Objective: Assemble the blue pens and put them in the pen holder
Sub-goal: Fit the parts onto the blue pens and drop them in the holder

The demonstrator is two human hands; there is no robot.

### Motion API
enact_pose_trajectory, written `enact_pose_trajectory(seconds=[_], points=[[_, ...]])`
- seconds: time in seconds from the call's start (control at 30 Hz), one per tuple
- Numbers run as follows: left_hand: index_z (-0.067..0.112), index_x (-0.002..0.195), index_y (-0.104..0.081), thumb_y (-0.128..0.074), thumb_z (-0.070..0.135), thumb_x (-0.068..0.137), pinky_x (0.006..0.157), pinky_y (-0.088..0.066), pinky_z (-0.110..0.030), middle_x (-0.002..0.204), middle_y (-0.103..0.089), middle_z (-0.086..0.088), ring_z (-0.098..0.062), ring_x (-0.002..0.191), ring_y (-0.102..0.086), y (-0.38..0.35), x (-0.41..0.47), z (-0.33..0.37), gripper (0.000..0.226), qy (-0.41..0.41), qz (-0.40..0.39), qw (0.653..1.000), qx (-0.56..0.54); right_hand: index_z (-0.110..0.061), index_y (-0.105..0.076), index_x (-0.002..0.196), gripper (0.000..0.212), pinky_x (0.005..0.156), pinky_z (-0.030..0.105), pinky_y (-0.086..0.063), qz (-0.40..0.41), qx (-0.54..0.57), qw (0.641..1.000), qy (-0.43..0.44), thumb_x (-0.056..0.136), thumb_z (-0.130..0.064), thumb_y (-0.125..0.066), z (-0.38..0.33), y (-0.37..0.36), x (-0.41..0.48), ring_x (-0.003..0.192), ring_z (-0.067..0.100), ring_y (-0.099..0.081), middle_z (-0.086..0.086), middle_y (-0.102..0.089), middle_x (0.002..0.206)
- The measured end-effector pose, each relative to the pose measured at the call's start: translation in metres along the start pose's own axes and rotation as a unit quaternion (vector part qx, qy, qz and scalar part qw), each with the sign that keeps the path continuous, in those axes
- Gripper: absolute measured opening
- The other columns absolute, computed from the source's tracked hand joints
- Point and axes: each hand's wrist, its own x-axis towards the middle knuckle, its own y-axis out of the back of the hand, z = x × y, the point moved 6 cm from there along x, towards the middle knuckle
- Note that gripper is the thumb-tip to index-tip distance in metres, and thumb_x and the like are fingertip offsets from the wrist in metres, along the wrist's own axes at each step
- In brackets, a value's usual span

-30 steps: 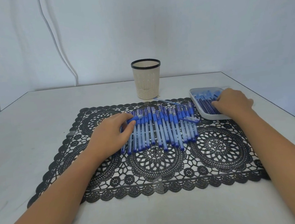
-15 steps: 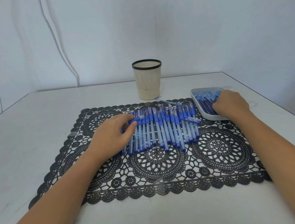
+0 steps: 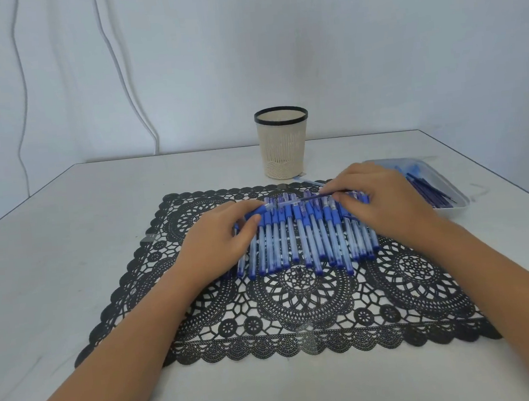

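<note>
Principal risk, in my judgement: the thin refill (image 3: 316,197) may miss the open mouth of the pen barrel (image 3: 273,206) and bend or slip, since both parts are held in the air with the two ends only just meeting. A secondary risk is that either wrist, hanging close over the row of loose barrels (image 3: 305,238) on the lace mat (image 3: 299,318), brushes them and rolls them out of line or off the mat. A small dark part (image 3: 298,268) lies just in front of the row and could be knocked away unnoticed. Pose: the left hand (image 3: 225,239) has its grip closed round the blue end of the barrel, holding it crosswise above the row. The right hand (image 3: 381,199) pinches the refill between fingertips and thumb, pointing it leftward at the barrel. The pen holder (image 3: 283,147) stands upright beyond the mat on the surface (image 3: 98,221), no pens showing above its rim; the tray (image 3: 459,209) of refills sits to the right.
</note>
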Motion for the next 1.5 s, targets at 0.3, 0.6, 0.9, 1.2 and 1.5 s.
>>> enact_pose_trajectory(seconds=[0.3,0.6,0.9,1.2,1.5], points=[[0.026,0.121,-0.058,-0.046,0.037,0.09,0.062,-0.041,-0.016,0.091,-0.065,0.008,0.01,0.072,-0.05,-0.001,0.0,0.002,0.034,0.002,-0.008,1.0,-0.012,-0.022,-0.071,0.103,0.021,0.084,0.037,-0.048,0.012,0.014,1.0,-0.019,0.088,-0.012,-0.059,-0.002,-0.002,-0.001,0.091,0.017,-0.058,-0.004,-0.067,0.094],[0.025,0.119,-0.059,-0.05,0.028,0.094,0.065,-0.048,-0.025,0.079,-0.063,0.004,-0.007,0.067,-0.054,0.002,-0.001,0.006,0.026,0.02,-0.003,0.998,-0.055,-0.023,-0.07,0.103,0.021,0.086,0.038,-0.047,-0.008,0.022,0.999,-0.036,0.088,-0.013,-0.06,-0.001,-0.005,-0.002,0.092,0.016,-0.057,-0.007,-0.065,0.093],[0.027,0.117,-0.061,-0.037,0.047,0.088,0.06,-0.044,-0.018,0.078,-0.054,0.021,0.005,0.07,-0.052,0.002,-0.003,0.015,0.042,-0.048,-0.016,0.999,0.015,-0.025,-0.071,0.102,0.021,0.073,0.049,-0.047,-0.034,-0.054,0.998,0.019,0.089,-0.013,-0.059,-0.008,-0.006,-0.002,0.08,0.018,-0.054,-0.003,-0.066,0.09],[0.024,0.116,-0.062,-0.038,0.044,0.089,0.062,-0.036,-0.011,0.085,-0.058,0.017,0.013,0.074,-0.049,-0.001,-0.004,0.028,0.042,-0.081,-0.016,0.997,-0.001,-0.032,-0.055,0.124,0.043,0.085,0.045,-0.044,-0.045,-0.056,0.997,0.023,0.084,-0.048,-0.049,-0.032,-0.015,-0.005,0.094,0.013,-0.058,-0.009,-0.065,0.103],[0.025,0.116,-0.062,-0.039,0.044,0.089,0.062,-0.041,-0.015,0.084,-0.062,0.012,0.006,0.072,-0.051,-0.003,-0.004,0.028,0.04,-0.075,-0.019,0.997,-0.017,-0.03,-0.062,0.084,0.01,0.066,-0.001,-0.036,-0.062,0.146,0.982,-0.106,0.086,-0.021,-0.062,-0.02,-0.014,-0.004,0.077,-0.002,-0.057,-0.016,-0.063,0.081]])
